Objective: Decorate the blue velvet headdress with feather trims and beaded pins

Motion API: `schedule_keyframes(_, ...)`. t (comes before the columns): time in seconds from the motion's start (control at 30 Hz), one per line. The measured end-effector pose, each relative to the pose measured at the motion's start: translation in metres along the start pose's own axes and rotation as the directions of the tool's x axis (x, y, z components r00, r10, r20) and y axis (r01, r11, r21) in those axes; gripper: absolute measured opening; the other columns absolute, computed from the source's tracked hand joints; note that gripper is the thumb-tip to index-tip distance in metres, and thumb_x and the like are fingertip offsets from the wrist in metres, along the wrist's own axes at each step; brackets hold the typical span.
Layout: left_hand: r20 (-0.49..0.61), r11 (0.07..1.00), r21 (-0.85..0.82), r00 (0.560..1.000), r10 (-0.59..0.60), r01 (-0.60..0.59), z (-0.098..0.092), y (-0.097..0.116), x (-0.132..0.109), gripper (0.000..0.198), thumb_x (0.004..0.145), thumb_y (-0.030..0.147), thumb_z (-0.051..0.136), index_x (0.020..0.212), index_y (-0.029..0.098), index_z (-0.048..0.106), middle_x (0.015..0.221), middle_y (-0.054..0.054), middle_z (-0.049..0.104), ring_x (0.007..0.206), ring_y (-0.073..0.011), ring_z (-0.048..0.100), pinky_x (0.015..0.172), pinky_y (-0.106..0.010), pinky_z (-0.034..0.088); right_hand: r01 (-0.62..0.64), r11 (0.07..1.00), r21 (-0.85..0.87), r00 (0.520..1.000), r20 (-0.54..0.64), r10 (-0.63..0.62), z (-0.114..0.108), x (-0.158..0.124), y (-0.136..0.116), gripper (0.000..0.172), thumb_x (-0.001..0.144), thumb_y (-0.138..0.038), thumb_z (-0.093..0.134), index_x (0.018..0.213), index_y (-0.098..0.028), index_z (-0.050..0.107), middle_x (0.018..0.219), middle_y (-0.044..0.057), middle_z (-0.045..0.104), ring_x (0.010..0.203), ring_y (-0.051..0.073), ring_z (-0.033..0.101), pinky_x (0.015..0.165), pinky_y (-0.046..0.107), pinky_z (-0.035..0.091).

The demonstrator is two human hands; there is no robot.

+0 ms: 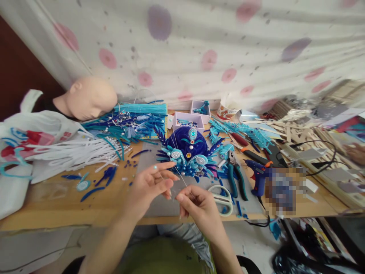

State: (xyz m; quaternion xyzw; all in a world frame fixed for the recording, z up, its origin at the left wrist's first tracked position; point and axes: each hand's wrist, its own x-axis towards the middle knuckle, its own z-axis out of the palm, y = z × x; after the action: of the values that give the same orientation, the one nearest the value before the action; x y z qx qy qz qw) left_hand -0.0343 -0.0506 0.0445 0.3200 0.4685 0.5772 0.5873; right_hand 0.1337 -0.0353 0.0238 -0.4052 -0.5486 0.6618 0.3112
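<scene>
My right hand (198,201) is closed in a pinch on a thin, pale wire or thread (181,178). The strand runs up and away past the fingertips of my left hand (149,188). That hand has its fingers curled together round another length of the strand, and a small pearly bead (155,167) shows by its index finger. Just beyond both hands sits a blue velvet headdress (182,144) with turquoise petals, pearl-edged discs and jewels. Light-handled scissors (221,199) lie right of my right hand, with teal-handled pliers (236,177) past them.
A blue glue gun (256,177) with a cord lies at right, near wooden strips (296,140). White stems (74,152) and a mannequin head (89,97) are at left. Behind the headdress stand small boxes (188,118) of beads and a paper tub (226,109).
</scene>
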Motion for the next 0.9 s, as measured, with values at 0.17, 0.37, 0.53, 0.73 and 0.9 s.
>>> schedule_keyframes(0.17, -0.086, 1.0, 0.011, 0.996, 0.007, -0.006, -0.001, -0.012, -0.003, 0.021, 0.071, 0.031, 0.083, 0.087, 0.017, 0.076, 0.072, -0.003, 0.077, 0.054, -0.008, 0.064, 0.053, -0.015, 0.054, 0.056, 0.998, 0.013, 0.998, 0.029, -0.056, 0.002, 0.002, 0.001, 0.044, 0.089, -0.059, 0.057, 0.078, -0.017, 0.061, 0.052, -0.004, 0.054, 0.048, 0.008, 0.045, 0.051, 0.021, 0.037)
schedule_keyframes(0.37, -0.159, 1.0, -0.002, 0.987, 0.023, -0.024, -0.011, -0.011, -0.005, 0.029, 0.07, 0.031, 0.084, 0.095, 0.018, 0.075, 0.073, -0.003, 0.078, 0.055, -0.0096, 0.066, 0.052, -0.016, 0.054, -0.008, 1.0, -0.004, 0.998, 0.062, 0.008, 0.003, 0.0, 0.005, 0.048, 0.089, -0.063, 0.055, 0.077, -0.016, 0.062, 0.048, -0.005, 0.051, 0.044, 0.008, 0.043, 0.048, 0.021, 0.034)
schedule_keyframes(0.53, -0.086, 0.999, -0.034, 0.996, 0.018, -0.022, -0.01, -0.017, -0.008, 0.028, 0.071, 0.03, 0.083, 0.093, 0.017, 0.072, 0.07, -0.001, 0.077, 0.055, -0.0094, 0.066, 0.052, -0.016, 0.052, -0.052, 0.998, 0.045, 0.996, 0.08, 0.048, 0.01, 0.002, 0.003, 0.049, 0.087, -0.063, 0.057, 0.072, -0.017, 0.058, 0.042, -0.006, 0.049, 0.038, 0.007, 0.038, 0.044, 0.02, 0.031)
schedule_keyframes(0.73, -0.033, 0.998, 0.028, 0.998, 0.055, -0.054, -0.022, -0.017, -0.01, 0.049, 0.067, 0.02, 0.085, 0.109, 0.018, 0.06, 0.059, 0.004, 0.072, 0.057, -0.009, 0.064, 0.056, -0.016, 0.047, -0.057, 0.998, 0.022, 0.991, 0.12, 0.054, 0.01, -0.002, 0.001, 0.047, 0.089, -0.06, 0.056, 0.072, -0.017, 0.058, 0.04, -0.008, 0.044, 0.036, 0.006, 0.033, 0.044, 0.021, 0.026)
schedule_keyframes(0.9, 0.036, 0.99, 0.052, 0.991, 0.133, -0.134, -0.027, -0.016, -0.012, 0.057, 0.065, 0.013, 0.084, 0.113, 0.019, 0.052, 0.057, 0.003, 0.072, 0.054, -0.0097, 0.061, 0.06, -0.018, 0.046, -0.074, 0.997, 0.013, 0.984, 0.161, 0.071, 0.009, -0.007, 0.006, 0.045, 0.093, -0.056, 0.053, 0.072, -0.016, 0.058, 0.039, -0.01, 0.037, 0.037, 0.005, 0.026, 0.044, 0.021, 0.022)
